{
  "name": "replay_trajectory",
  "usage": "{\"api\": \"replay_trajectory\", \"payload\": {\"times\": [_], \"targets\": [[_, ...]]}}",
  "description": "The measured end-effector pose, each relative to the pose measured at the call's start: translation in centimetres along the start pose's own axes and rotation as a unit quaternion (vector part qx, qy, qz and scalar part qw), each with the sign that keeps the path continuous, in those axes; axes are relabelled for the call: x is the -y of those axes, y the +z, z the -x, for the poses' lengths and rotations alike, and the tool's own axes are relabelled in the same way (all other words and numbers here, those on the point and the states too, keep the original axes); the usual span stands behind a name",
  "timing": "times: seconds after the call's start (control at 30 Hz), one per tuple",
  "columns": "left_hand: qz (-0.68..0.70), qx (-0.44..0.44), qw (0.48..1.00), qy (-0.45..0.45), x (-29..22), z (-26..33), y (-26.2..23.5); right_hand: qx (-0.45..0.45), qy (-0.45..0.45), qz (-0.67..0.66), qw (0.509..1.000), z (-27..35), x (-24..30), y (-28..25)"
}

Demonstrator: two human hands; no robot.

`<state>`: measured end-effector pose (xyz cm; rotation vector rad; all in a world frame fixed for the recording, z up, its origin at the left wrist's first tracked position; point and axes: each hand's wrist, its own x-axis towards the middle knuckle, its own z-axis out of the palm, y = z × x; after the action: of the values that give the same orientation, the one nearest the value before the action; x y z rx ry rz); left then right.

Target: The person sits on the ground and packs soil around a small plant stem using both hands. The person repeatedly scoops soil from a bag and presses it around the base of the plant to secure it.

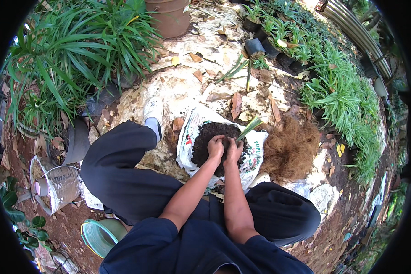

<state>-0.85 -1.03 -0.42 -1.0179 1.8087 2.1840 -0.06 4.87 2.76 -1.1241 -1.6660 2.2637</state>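
An opened white plastic sack (186, 153) lies on the ground between my legs, with dark soil (203, 137) heaped on it. My left hand (216, 148) is over the soil with its fingers curled; what they hold is hidden. Close beside it, my right hand (234, 150) is closed at the base of a small green plant (250, 129), whose narrow leaves point up and to the right. Its roots are out of sight behind my fingers.
Brown coconut fibre (291, 148) is piled right of the sack. Potted grassy plants (340, 102) line the right; larger leafy plants (77, 50) grow at the left. Loose cut leaves (233, 71) lie ahead. A green bucket (102, 235) and a clear-wrapped container (59, 182) stand lower left.
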Motion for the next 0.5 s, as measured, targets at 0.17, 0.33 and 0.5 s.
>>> {"api": "replay_trajectory", "payload": {"times": [0.17,0.33,0.5], "targets": [[0.044,0.012,0.999,-0.010,-0.2,0.0,-0.1,0.045,0.058,-0.059,0.996,-1.0,0.0,-0.5],[-0.007,-0.009,0.999,0.032,-0.5,0.6,0.2,-0.054,-0.024,0.062,0.996,-0.9,-0.4,0.5],[0.072,-0.035,0.997,0.012,-0.4,0.2,0.3,0.058,0.043,-0.062,0.995,-0.6,0.3,0.2]]}}
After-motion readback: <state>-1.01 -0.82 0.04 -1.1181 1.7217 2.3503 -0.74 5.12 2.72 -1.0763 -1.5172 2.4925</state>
